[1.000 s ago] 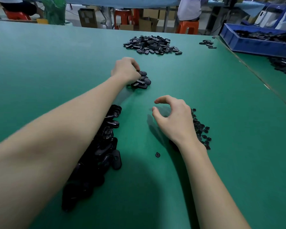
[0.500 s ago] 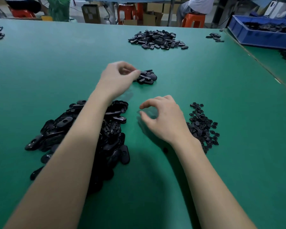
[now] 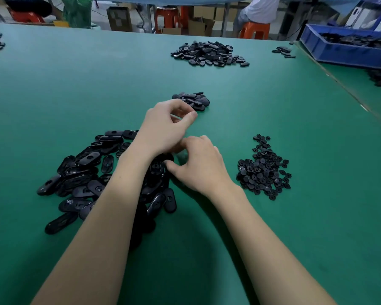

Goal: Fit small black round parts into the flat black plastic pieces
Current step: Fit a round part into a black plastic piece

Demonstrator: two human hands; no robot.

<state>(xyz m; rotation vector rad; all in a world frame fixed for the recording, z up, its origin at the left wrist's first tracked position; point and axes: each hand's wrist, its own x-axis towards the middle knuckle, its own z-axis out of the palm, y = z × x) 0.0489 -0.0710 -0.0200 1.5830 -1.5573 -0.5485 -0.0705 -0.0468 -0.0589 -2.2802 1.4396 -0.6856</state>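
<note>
Because both hands sit between the two supply heaps, the coming move turns on which heap lies to which side. The left hand (image 3: 167,126) hovers above the desk (image 3: 75,89) with fingers curled and thumb against the fingertips; whether it pinches anything cannot be told, since nothing shows between the fingertips. The right hand (image 3: 199,166) is curled with its thumb at the near edge of the pile of flat pieces (image 3: 84,172); whether it holds a part cannot be told, because the fingers hide the contact.

The pile of flat pieces lies to the left of both hands, partly under the left forearm, so the left hand is nearer to it. Individual pieces are oblong, each with a hole, and their long axes point in mixed directions. The heap of round parts (image 3: 264,170) lies to the right, well apart from the left hand and just beside the right wrist, so the right hand is nearer to it.

A small stack of flat pieces (image 3: 193,100) lies just beyond the left fingertips, probably the finished work.

Judgement: a flat piece is due from the left, a round part from the right.
</note>
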